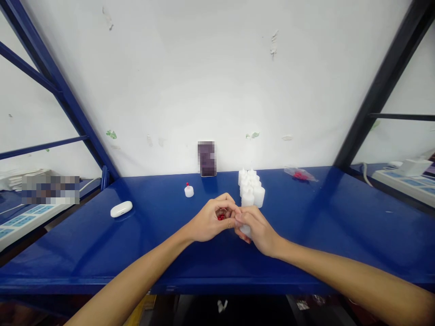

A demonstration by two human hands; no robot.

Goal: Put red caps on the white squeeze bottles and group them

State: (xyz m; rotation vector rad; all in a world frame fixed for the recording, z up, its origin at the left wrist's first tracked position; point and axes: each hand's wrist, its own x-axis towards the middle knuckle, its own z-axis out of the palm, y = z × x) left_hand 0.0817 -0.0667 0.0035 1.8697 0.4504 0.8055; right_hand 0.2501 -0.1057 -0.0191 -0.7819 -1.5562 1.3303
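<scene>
Over the middle of the table, my two hands meet at the fingertips. Curled round several small red caps [221, 217] is my left hand [209, 218], its thumb and fingers reaching towards the right hand. My right hand [260, 228] grips a small white plastic bottle [245, 231], mostly hidden by the fingers. Whether a cap sits between the touching fingertips cannot be made out. Just behind the hands stands a cluster of white bottles [251, 188]. To the left, a single white bottle with a red cap [189, 190] stands upright.
A phone [208, 158] with a blurred screen leans on the wall at the back. A clear bag of red caps [300, 174] lies at the back right. On the left is a white oval case [121, 209]. Blue and black frame posts flank the blue table [163, 253].
</scene>
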